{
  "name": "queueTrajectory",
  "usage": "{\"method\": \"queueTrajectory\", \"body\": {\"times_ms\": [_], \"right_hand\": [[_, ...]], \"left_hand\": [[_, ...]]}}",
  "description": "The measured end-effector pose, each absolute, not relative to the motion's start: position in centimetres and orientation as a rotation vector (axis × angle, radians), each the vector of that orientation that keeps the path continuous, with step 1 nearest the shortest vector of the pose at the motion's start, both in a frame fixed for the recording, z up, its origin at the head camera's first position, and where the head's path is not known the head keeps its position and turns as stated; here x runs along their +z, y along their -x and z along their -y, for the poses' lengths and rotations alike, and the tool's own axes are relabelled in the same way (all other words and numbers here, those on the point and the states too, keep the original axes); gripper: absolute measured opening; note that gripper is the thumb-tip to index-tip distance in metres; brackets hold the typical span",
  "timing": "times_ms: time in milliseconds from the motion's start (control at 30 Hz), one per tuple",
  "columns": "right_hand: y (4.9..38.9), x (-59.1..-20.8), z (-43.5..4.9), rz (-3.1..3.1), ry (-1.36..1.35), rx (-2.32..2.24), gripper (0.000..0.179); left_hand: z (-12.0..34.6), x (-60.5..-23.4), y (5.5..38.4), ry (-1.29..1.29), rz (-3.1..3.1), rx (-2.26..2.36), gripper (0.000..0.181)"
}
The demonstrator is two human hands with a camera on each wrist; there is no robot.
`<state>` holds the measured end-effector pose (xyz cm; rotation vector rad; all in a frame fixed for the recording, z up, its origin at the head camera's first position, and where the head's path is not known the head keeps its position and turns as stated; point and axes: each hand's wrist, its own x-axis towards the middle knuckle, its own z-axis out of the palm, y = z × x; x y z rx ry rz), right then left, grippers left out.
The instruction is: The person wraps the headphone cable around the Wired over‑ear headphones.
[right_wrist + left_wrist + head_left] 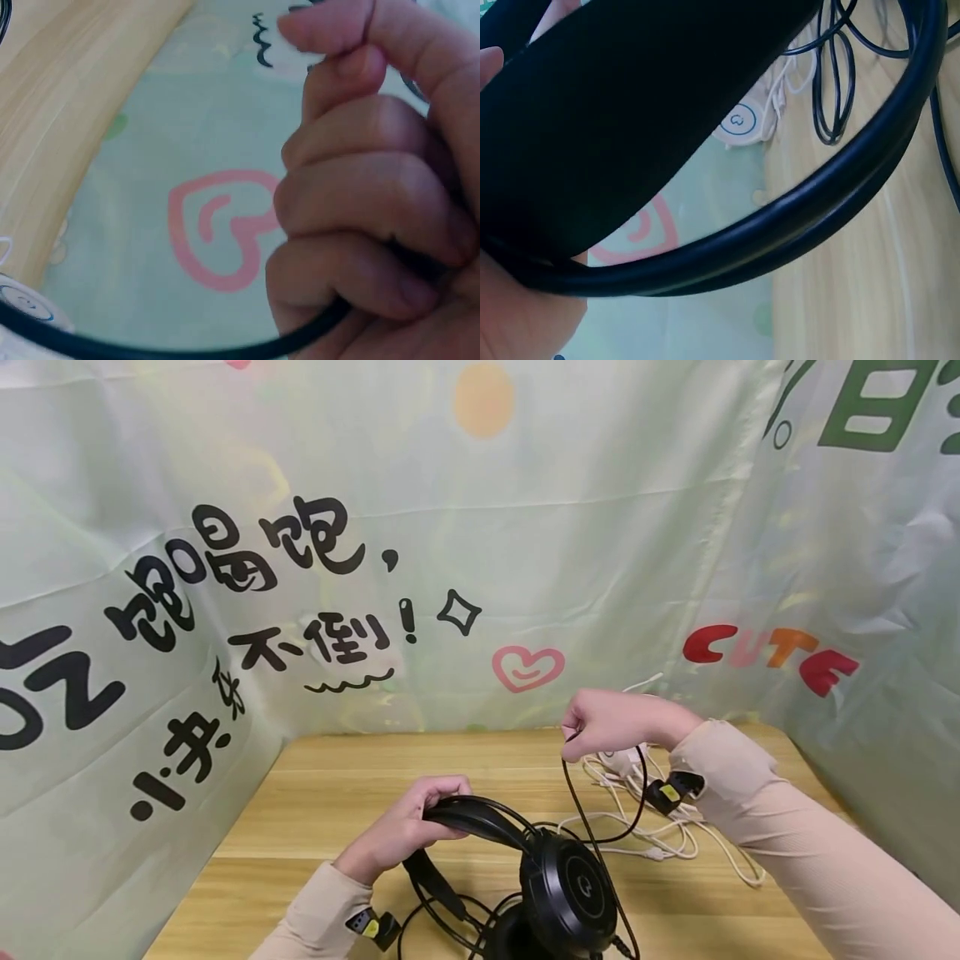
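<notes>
Black over-ear headphones (577, 893) are tilted above the near part of the table, one ear cup facing right. My left hand (416, 822) grips them by the padded headband (480, 821); in the left wrist view the headband (630, 112) and its outer tubes (795, 210) fill much of the picture. Up and to the right, my right hand (611, 722) holds the headphones' black cable (581, 806), which hangs in a loop below it. Curled fingers (352, 195) close round that cable (187, 354) in the right wrist view. The lower ear cup is partly cut off by the frame's edge.
Tangled white cords (675, 839) with a white round-faced device (621, 762) lie at the table's back right, partly behind my right hand. A printed cloth (600, 568) hangs round the back and sides of the wooden table (337, 777).
</notes>
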<state>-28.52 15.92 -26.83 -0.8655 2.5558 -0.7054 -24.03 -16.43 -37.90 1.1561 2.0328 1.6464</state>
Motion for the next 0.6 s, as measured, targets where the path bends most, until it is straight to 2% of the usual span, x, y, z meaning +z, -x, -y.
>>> {"method": "queueTrajectory", "body": {"times_ms": [333, 600], "right_hand": [[28.1, -26.6, -12.0, -2.717, 0.855, -0.407, 0.049], [26.9, -26.2, -9.6, -2.731, 0.825, -0.393, 0.052]], "left_hand": [[15.1, -36.9, 23.1, -1.117, -2.156, 1.616, 0.014], [14.1, -36.6, 22.6, -0.896, -2.317, 1.602, 0.015]]}}
